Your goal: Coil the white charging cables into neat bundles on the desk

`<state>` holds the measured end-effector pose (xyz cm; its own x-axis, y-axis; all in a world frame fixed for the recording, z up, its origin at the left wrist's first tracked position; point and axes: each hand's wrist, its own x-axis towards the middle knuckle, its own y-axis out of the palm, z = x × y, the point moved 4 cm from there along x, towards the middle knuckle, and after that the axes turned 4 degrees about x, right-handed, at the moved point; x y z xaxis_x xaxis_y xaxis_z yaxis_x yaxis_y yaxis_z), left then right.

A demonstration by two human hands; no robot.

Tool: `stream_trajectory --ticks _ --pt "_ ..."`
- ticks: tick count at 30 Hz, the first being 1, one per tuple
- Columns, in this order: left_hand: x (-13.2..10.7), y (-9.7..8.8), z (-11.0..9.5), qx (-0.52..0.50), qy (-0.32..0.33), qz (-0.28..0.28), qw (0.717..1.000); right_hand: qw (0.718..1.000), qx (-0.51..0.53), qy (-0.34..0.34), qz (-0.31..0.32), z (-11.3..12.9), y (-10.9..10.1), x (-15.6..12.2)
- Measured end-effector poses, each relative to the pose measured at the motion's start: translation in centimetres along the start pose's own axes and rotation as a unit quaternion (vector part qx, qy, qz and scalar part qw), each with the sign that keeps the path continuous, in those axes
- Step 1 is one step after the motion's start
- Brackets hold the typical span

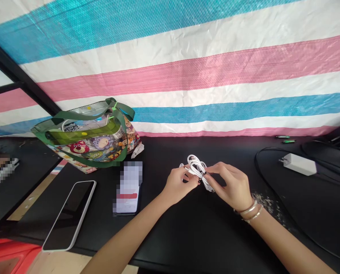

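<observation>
Just above the black table, both hands meet at a coiled white cable [197, 164] bound at its middle by a dark tie. My left hand [179, 183] pinches the coil's left side, thumb and fingers near the tie, beside what looks like a white connector end. With thumb and forefinger, my right hand [229, 182] grips the coil from the right; two bracelets circle that wrist. Left of my hands lies a phone with a lit, partly blurred screen [130, 186]. Farther left, a phone in a white case [71, 213] has a dark screen.
A clear cartoon-print bag with green straps [95, 140] stands at the back left. On the right are a white power adapter [299, 164], black cables [272, 190], small green batteries [289, 141] and scattered bits [264, 203]. A striped sheet [187, 76] hangs behind; a red stool [12, 255] sits lower left.
</observation>
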<state>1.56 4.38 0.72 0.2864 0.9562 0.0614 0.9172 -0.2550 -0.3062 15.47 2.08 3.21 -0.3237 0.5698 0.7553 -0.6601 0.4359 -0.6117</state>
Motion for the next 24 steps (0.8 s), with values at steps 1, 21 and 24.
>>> stream_trajectory --ticks 1,21,24 --pt "0.0 0.0 -0.1 -0.011 -0.006 0.009 1.0 1.0 -0.003 -0.004 -0.006 0.1 0.0 0.0" --pt "-0.6 0.6 0.2 0.003 -0.031 0.018 0.999 0.996 0.019 -0.074 -0.047 1.3 -0.3 0.4" --pt "-0.8 0.4 0.0 0.092 -0.007 -0.026 0.995 0.996 0.013 -0.075 -0.049 1.3 -0.2 0.3"
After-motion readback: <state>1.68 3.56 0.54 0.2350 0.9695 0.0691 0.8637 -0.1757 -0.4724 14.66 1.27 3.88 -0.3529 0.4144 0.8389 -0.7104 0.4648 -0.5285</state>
